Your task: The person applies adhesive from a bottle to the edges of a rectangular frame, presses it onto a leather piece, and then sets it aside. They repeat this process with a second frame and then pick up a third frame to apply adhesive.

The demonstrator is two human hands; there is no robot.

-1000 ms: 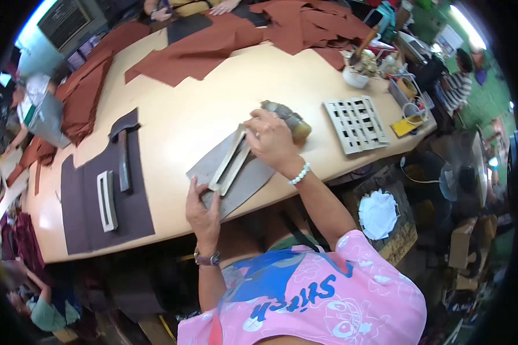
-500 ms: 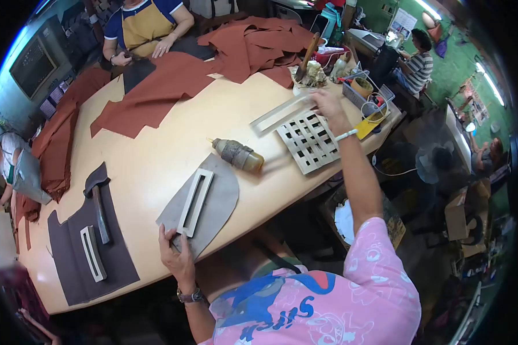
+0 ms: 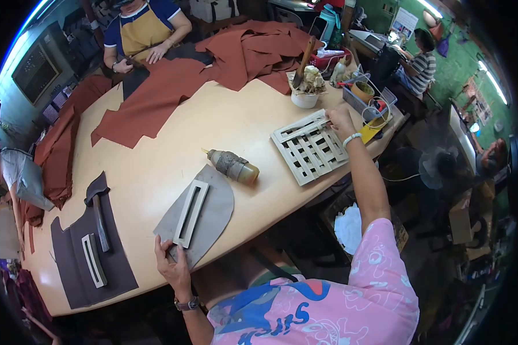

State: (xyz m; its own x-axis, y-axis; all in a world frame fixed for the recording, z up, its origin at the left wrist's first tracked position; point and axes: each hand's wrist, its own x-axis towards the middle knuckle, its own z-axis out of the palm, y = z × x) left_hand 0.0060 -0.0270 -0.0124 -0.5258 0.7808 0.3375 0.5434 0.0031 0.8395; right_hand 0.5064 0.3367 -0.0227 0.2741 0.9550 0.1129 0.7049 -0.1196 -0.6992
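Note:
My right hand (image 3: 342, 122) is closed on the right end of a pale slotted rectangular frame (image 3: 296, 127), at the far edge of a criss-cross stack of similar frames (image 3: 312, 150). My left hand (image 3: 174, 265) rests with fingers apart at the lower end of a grey flat piece (image 3: 216, 201) with a rounded side. On that piece lies another slotted frame (image 3: 191, 214), its lower end by my left fingertips. Between the two hands' areas, a wrapped bottle (image 3: 233, 165) with a yellow nozzle lies on its side.
On the table (image 3: 138, 201), a hammer (image 3: 99, 221) and another slotted frame (image 3: 94, 260) lie on dark cut fabric (image 3: 69, 247). Rust-brown fabric (image 3: 155, 106) spreads across the back, where a person (image 3: 144, 34) handles material. A white tub (image 3: 305, 99) and a basket (image 3: 365, 103) stand right.
My right hand has brought the slotted frame down and toward me, from above the stack's far edge onto it. My left hand stays by the grey piece. The view has shifted slightly.

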